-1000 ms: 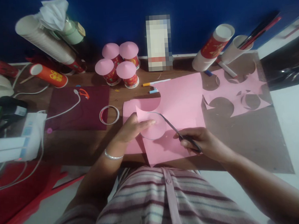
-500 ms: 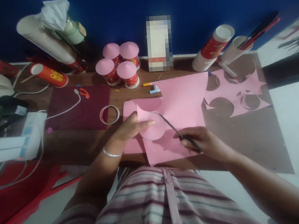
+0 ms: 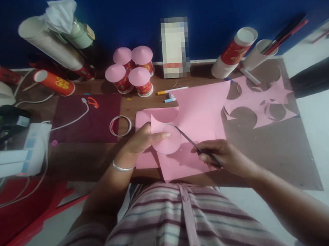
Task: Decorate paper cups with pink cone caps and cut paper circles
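Note:
My left hand [image 3: 147, 137] grips a pink paper sheet [image 3: 201, 109], its thumb lying on a round disc outline [image 3: 171, 145] partly cut out of the sheet. In my right hand [image 3: 215, 153] is a pair of dark-handled scissors [image 3: 190, 140], its blades at the upper right edge of the disc. A round bite is gone from the sheet's upper left edge. Under it lies another piece of pink paper [image 3: 142, 118]. My left fingers beneath the paper are hidden.
Several red cups with pink paper cones [image 3: 139, 77] stand at the back. A tape roll [image 3: 120, 125] lies left of the paper. Pink offcuts with round holes [image 3: 260, 111] are on the right, near a pen cup [image 3: 260, 54]. A power strip [image 3: 36, 145] with cables sits at far left.
The pink sheet's upper right corner has shifted slightly, showing more of a marker behind it. The disc has moved slightly left. Both hands stay in nearly the same place.

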A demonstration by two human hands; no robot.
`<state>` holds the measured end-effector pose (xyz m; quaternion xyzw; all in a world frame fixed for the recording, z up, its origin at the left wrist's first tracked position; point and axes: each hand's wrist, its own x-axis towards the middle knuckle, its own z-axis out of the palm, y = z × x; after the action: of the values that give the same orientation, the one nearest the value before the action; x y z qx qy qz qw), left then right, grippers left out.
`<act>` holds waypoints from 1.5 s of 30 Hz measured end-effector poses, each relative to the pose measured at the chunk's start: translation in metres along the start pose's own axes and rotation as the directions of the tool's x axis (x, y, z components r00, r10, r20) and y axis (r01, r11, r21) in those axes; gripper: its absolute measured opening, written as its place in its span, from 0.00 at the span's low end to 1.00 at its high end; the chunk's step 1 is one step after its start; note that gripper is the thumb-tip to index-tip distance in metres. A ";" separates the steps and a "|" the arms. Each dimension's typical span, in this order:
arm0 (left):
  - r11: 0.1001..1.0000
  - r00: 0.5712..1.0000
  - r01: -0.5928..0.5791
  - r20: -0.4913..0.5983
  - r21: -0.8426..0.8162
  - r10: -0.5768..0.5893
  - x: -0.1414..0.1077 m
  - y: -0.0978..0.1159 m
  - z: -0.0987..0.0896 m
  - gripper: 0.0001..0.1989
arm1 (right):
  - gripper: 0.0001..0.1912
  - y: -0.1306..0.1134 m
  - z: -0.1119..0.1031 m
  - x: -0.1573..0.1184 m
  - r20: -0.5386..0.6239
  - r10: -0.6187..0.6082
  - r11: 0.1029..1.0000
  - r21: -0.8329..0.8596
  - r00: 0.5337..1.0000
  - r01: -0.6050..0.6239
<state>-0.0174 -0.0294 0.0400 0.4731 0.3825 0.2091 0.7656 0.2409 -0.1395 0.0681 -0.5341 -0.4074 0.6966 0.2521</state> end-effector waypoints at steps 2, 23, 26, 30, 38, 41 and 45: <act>1.000 1.000 0.020 -0.020 0.013 -0.020 0.000 0.001 -0.001 0.16 | 0.28 0.000 0.000 0.000 -0.003 0.001 1.000 -0.004 1.000 -0.001; 1.000 0.998 0.019 -0.057 0.023 -0.018 0.003 0.006 0.003 0.13 | 0.30 -0.001 0.003 0.005 -0.032 0.047 0.998 0.050 0.998 -0.045; 0.999 0.999 0.028 -0.043 0.027 -0.027 0.003 0.007 0.002 0.16 | 0.28 0.000 0.002 0.005 -0.018 0.033 0.998 0.051 0.999 -0.033; 0.997 0.998 0.044 -0.056 0.059 -0.040 0.003 0.006 0.001 0.16 | 0.27 0.002 0.002 0.003 -0.027 0.023 0.998 0.059 0.999 -0.021; 0.999 0.999 0.040 -0.039 0.035 -0.038 0.004 0.008 0.003 0.16 | 0.28 0.001 0.003 0.002 -0.040 0.049 0.996 0.079 0.998 -0.046; 0.999 0.997 0.035 -0.070 0.015 -0.034 0.004 0.008 0.005 0.17 | 0.29 0.000 0.004 0.002 -0.045 0.055 0.995 0.090 0.997 -0.051; 0.999 0.996 0.033 -0.086 0.027 -0.031 0.004 0.007 0.004 0.16 | 0.28 0.000 0.005 0.001 -0.053 0.068 0.992 0.113 0.996 -0.062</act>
<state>-0.0117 -0.0259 0.0462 0.4683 0.4252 0.2114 0.7451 0.2358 -0.1400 0.0675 -0.5517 -0.3429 0.7107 0.2702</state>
